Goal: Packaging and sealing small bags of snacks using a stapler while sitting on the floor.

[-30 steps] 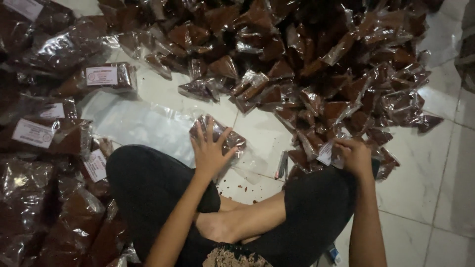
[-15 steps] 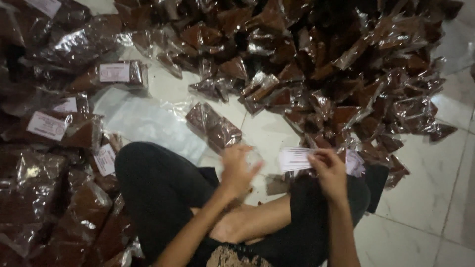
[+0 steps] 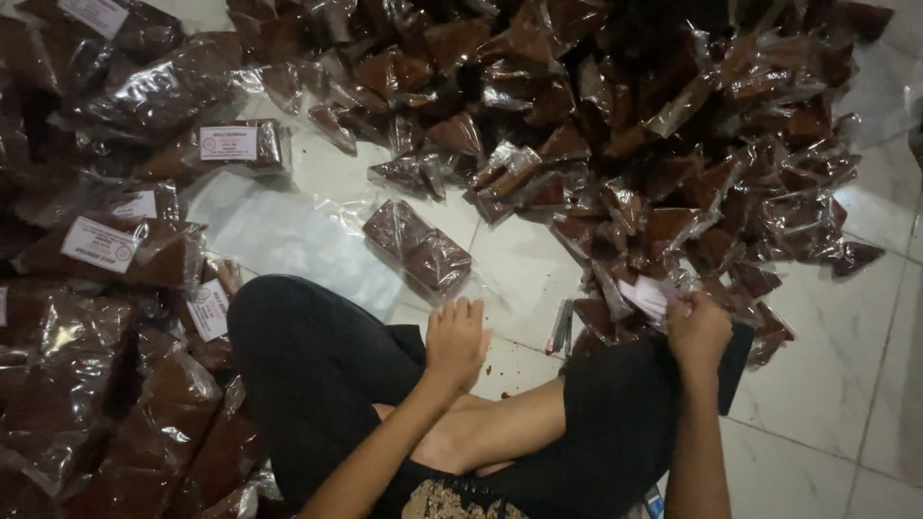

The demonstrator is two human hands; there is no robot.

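I sit cross-legged on a white tiled floor. My left hand rests on my black trouser leg, fingers loose and holding nothing. Just beyond it lies a clear bag with two brown packets. My right hand is over my right knee, pinching a small white label at the near edge of a big pile of small brown packets. How the fingers grip the label is partly hidden.
Larger brown packs with white labels are stacked along my left side. A flat clear plastic sheet lies on the tiles in front. Bare tile shows at the right.
My left hand has drawn back from the clear bag of two packets to my leg. My right hand lifted a white label, then carried it right, to the pile's edge.
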